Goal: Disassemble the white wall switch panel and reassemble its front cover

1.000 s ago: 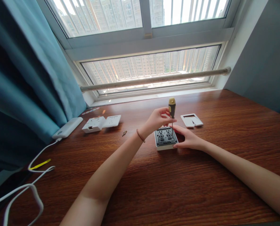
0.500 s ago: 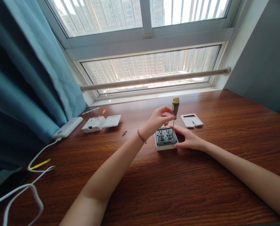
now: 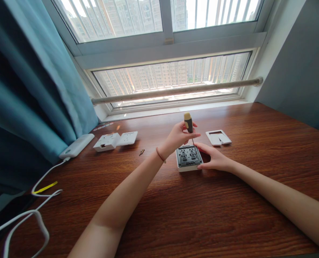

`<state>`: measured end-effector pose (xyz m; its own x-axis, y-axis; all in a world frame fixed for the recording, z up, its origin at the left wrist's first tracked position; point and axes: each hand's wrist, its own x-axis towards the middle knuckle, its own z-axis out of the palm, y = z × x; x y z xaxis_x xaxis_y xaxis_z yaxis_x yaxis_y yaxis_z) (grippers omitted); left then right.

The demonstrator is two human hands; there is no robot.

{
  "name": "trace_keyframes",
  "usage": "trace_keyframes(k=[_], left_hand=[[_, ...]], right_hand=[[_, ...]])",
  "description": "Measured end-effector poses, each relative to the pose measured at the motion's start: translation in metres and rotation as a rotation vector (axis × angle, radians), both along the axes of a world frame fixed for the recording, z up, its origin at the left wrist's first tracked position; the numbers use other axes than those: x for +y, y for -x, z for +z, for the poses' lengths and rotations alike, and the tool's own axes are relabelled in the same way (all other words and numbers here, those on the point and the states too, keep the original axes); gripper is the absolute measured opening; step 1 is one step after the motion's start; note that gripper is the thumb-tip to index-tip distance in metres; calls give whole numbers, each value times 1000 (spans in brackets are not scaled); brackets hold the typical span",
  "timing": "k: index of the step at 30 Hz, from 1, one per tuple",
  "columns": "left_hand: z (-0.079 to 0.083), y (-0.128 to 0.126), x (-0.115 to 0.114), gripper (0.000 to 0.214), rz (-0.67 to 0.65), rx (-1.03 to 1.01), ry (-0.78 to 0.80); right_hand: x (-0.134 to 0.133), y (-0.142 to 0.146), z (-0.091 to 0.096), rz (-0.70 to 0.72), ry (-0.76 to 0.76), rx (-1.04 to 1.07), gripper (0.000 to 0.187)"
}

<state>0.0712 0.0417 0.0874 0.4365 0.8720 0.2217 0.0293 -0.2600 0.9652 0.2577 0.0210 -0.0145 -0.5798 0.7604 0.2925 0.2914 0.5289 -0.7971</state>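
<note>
My left hand [image 3: 181,135] grips a screwdriver [image 3: 188,122] with a yellow and dark handle, held tilted with its top leaning left. Its thin shaft points down at the right part of a wall switch [image 3: 187,157], a square white box with a dark inner face that lies on the table. Whether the tip touches a screw, I cannot tell. My right hand [image 3: 214,157] holds the switch by its right side, thumb at the near corner and fingers at the far one. Beyond that hand lies a white frame cover [image 3: 226,139].
Several small screws [image 3: 141,152] lie left of the switch on the wooden table [image 3: 159,208]. Farther left are a white box [image 3: 105,142], a white plate [image 3: 127,138] and a white power strip [image 3: 77,146] with a cable. A yellow strip [image 3: 46,187] rests by the cable. A window stands behind.
The screwdriver's handle has tipped to the left and its shaft has shifted slightly up and left. My left fingers have changed their hold on it. My right hand and the switch stay put.
</note>
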Motion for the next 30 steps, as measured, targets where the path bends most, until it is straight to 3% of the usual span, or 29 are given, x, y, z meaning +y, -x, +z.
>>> trace_keyframes(k=[4,8,11,16,18,23,30], left_hand=[[5,8,2,21,-144,-6,21],[7,16,6,29,-247,-22,76],[5,16,8,33,-198,9,54],[4,7,5,33,32,146,-67],[5,5,3,34,45,139,-55],[8,11,5,51,-99,78,40],[7,23,11,44,-252,32,52]], right_hand=[[0,0,0,1,6,5,88],[0,1,1,27,-8,28,87],[-1,1,2,25,5,23,88],[0,0,1,5,11,-3,87],[0,0,1,5,6,-4,87],[-2,0,2,14,27,-8,87],[-1,0,1,18,8,6,87]])
